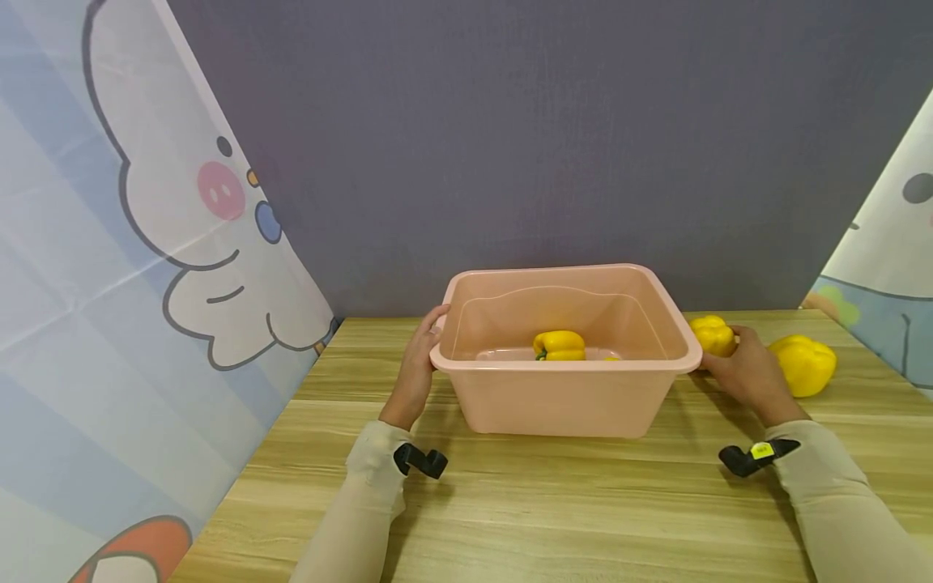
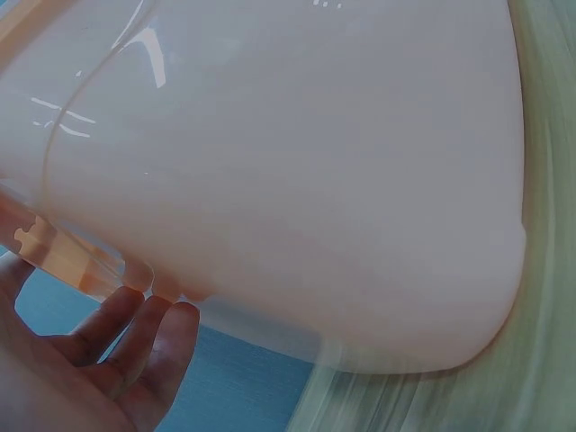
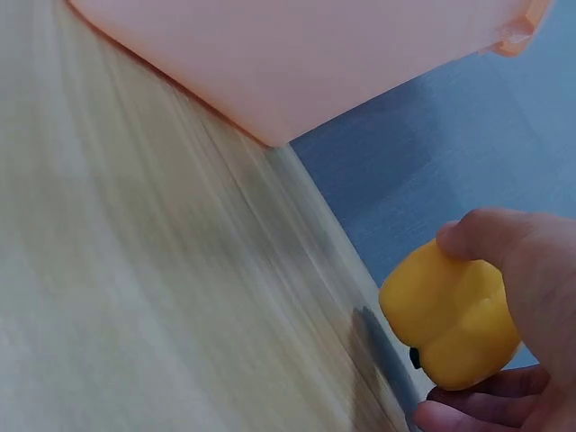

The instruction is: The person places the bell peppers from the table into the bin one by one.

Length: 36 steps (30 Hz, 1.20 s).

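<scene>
A pink plastic bin (image 1: 557,398) stands on the wooden table before me. My left hand (image 1: 417,364) holds its left rim; in the left wrist view the fingertips (image 2: 171,328) touch the bin's outer side under the edge. Beyond the bin's right side, my right hand (image 1: 751,374) grips a yellow bell pepper (image 1: 711,334), thumb on one side and fingers under the other, as the right wrist view shows. A second yellow bell pepper (image 1: 804,366) sits just right of that hand. Inside the bin lies another yellow bell pepper (image 1: 561,344), its green stem facing left.
A sliver of yellow (image 1: 612,358) shows behind the bin's front rim, mostly hidden. The wooden table (image 1: 539,502) ends at a dark grey wall (image 1: 525,146) behind the bin. Cartoon-printed sheets (image 1: 131,308) hang on both sides.
</scene>
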### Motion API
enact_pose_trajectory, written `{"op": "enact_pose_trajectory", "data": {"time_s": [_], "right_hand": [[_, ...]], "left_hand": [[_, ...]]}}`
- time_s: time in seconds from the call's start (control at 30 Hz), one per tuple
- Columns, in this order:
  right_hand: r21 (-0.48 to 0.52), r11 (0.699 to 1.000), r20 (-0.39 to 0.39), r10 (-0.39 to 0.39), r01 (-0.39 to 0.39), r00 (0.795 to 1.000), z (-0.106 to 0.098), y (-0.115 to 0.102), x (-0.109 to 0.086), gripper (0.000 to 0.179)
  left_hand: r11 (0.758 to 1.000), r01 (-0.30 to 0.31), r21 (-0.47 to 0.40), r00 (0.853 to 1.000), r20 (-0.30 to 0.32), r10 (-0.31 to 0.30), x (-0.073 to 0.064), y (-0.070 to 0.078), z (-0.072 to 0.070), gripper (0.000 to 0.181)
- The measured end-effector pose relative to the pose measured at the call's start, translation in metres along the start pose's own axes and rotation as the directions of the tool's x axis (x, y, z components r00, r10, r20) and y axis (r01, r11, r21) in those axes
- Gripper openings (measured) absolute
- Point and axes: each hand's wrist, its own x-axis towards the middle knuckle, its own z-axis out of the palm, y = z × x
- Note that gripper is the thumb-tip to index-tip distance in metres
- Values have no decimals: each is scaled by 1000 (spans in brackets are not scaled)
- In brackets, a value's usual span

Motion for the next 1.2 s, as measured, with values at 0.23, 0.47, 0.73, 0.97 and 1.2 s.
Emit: {"op": "enact_pose_trajectory", "data": {"time_s": [0.23,0.47,0.73,0.97,1.2], "right_hand": [[31,999,-38,-7,8,999,-7,-6,-1,100],[20,999,-74,-40,41,996,-15,-12,-3,91],[0,999,-76,-39,39,996,-23,-18,-4,98],[-37,999,-81,-32,29,996,-28,-22,-5,99],[-51,999,-78,-23,19,997,-35,-28,-8,101]], "left_hand": [[1000,-3,-1,1000,-2,3,1,-2,-1,51],[1000,-10,3,1000,1,10,1,-1,-1,51],[1000,-14,2,1000,3,14,0,0,-1,50],[1000,-15,6,1000,-3,15,0,-1,-1,49],[1000,-12,6,1000,-16,13,0,-1,0,49]]}}
